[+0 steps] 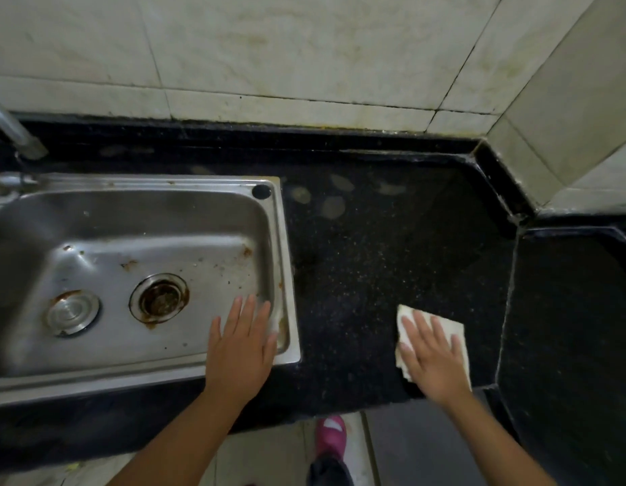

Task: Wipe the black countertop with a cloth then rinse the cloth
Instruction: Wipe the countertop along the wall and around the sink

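Right hand [431, 352] spread flat, pressing the folded cloth [453, 333] on the black countertop [367, 247] near its front edge. Left hand [242, 349] spread, hanging over the steel sink [129, 222] front-right corner; contact unclear. Risk: cloth sits close to the edge, a pull toward the body likely sweeps grit onto the floor; pale smears near the wall may get missed. Cloth long axis runs left-right, slightly tilted, no clear front
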`<state>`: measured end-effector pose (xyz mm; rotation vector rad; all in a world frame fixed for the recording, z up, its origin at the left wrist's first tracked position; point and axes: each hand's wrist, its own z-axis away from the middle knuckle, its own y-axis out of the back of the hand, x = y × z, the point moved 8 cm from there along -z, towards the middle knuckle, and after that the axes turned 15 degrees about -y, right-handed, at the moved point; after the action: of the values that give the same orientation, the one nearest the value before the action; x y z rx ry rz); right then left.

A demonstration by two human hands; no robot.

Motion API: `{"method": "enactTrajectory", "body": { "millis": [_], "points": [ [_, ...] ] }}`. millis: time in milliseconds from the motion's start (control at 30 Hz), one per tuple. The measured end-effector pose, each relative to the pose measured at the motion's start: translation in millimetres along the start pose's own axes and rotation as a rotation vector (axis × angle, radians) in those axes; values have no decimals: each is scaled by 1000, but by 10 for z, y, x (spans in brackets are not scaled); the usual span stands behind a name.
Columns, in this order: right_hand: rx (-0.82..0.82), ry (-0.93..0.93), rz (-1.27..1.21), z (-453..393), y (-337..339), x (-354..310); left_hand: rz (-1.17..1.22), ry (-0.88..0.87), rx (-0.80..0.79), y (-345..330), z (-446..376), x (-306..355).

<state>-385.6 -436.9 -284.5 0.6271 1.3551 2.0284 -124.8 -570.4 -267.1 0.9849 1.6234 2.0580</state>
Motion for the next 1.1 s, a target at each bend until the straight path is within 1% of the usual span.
{"method": "enactTrajectory", "body": {
  "millis": [67, 100, 167, 233, 300, 367, 467, 533, 600, 700, 767, 867, 933, 1033, 1100],
  "points": [
    [-56, -137, -79, -355, 140, 211, 58, 21, -5, 44, -250, 54],
    [-54, -165, -106, -529, 242, 208, 40, 32, 18, 60, -378, 75],
    [-43, -161, -123, -901, 445, 43, 28, 54, 70, 128, -610, 117],
    [-44, -103, -98, -1323, 620, -256, 20, 111, 69, 176, -854, 122],
    [-45, 28, -70, -1701, 765, -700, -30, 143, 76, 198, -1117, 123],
    [-45, 200, -42, -1942, 860, -1251, -59, 176, 101, 190, -1377, 96],
    [-25, 458, 28, -2024, 876, -1971, -51, 204, 194, 197, -1688, 57],
    [-8, 612, 81, -1934, 830, -2157, -64, 202, 163, 99, -1785, 2],
    [-17, 750, 128, -1774, 777, -2113, -74, 206, 125, -4, -1797, -59],
    [-52, 847, 206, -1724, 757, -2087, -32, 228, 114, -59, -1778, -75],
    [-47, 830, 189, -1846, 820, -2305, -27, 216, 125, -50, -1790, -54],
    [-36, 702, 84, -2160, 946, -2730, -33, 213, 127, -45, -1803, -39],
    [-20, 648, 63, -2358, 1032, -2925, -48, 209, 133, -54, -1800, -40],
    [-22, 592, 40, -2638, 1127, -2973, -73, 215, 173, -40, -1786, -83],
    [-28, 523, -10, -2840, 1215, -2820, -81, 219, 163, -44, -1784, -94]
  ]
}}
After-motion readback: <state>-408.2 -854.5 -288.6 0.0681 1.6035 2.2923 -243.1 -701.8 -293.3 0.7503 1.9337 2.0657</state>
